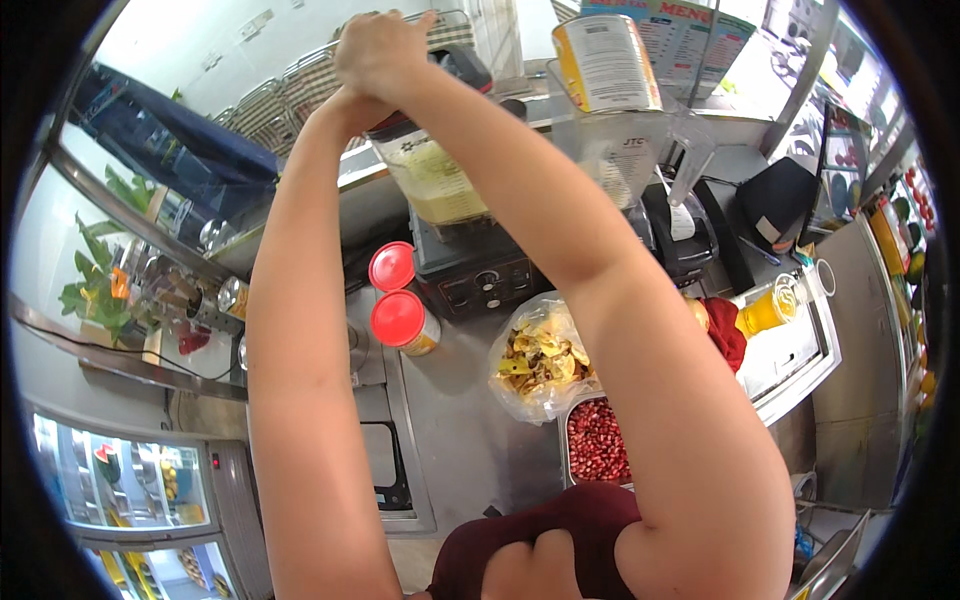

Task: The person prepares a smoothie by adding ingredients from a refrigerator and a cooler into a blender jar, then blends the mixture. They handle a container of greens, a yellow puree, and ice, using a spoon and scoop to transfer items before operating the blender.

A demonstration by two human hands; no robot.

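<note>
Both my arms stretch forward to the top of a clear blender jar (430,185) holding a pale green mixture. The jar stands on a black base (490,285) with a control panel. My right hand (385,50), fingers mostly bent out of sight, crosses over my left hand at the jar's far left corner and looks closed. What it grips, if anything, is hidden. Only the heel and wrist of my left hand (348,110) show beneath it, next to the dark lid; its fingers are covered.
Two red-lidded cans (405,320) stand left of the base. Nearer are a plastic bag of fruit peels (545,360) and a metal tray of pomegranate seeds (597,440). Rightward are another clear jar (620,150), a large can (607,65) and an orange drink (770,308). A sink (385,465) lies left.
</note>
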